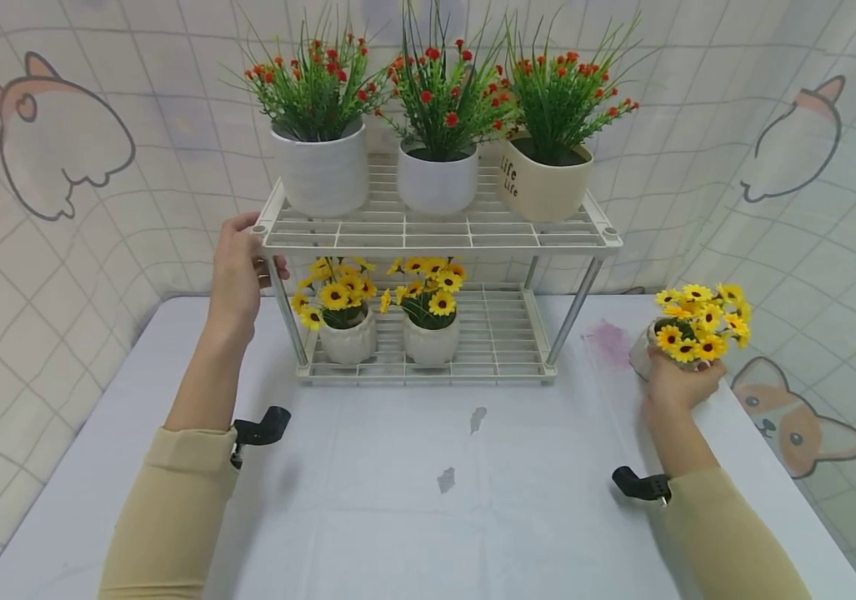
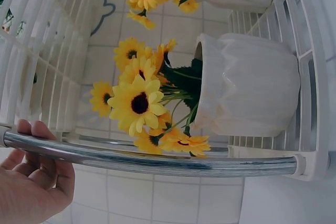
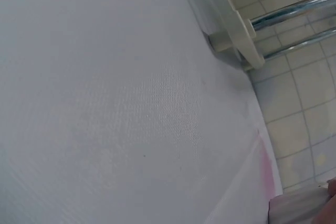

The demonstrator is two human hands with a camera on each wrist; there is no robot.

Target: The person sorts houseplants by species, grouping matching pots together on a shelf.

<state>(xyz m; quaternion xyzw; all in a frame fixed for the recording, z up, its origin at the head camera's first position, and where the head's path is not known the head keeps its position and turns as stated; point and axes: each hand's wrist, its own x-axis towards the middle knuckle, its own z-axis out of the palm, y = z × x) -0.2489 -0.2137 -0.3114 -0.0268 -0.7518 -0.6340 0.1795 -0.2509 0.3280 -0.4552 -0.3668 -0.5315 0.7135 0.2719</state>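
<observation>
A two-tier white wire shelf [image 1: 428,248] stands at the back of the table. Near its upper left corner, my left hand [image 1: 236,271] grips the metal post [image 2: 157,157], fingers curled behind it. On the lower tier sit two white pots of yellow flowers, the left pot [image 1: 348,340] and the middle pot [image 1: 431,340]. Off to the right of the shelf, my right hand [image 1: 681,385] holds a third pot of yellow flowers [image 1: 701,321], tilted, by its white pot. Only a bit of that pot [image 3: 299,205] and some fingers show in the right wrist view.
The upper tier carries three pots of red flowers: a white one [image 1: 321,171], a smaller white one [image 1: 438,179] and a cream one [image 1: 543,183]. A tiled-pattern curtain [image 1: 172,167] surrounds the white table [image 1: 428,533]. A pink stain [image 1: 609,343] marks the cloth.
</observation>
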